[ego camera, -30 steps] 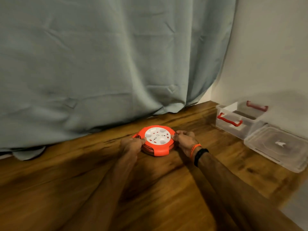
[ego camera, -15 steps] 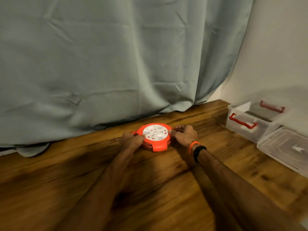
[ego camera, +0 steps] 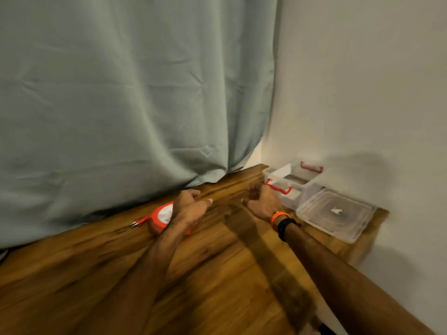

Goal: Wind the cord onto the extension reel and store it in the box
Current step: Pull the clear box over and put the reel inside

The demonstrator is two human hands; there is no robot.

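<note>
Dim, warm indoor light with motion blur.

Soft yellowish light left the wooden floor [ego camera: 217,274] streaked and smeared, its grain blurred most near the bottom edge. Both forearms cast dark, soft-edged shadows on the boards, and a broad grey shadow lay on the wall [ego camera: 362,93] above the clear box [ego camera: 290,187]. The curtain [ego camera: 121,93] bowed with wide-angle distortion. No harsh glare showed.

Home room: curtain [ego camera: 121,105], wood floor [ego camera: 217,286].
</note>
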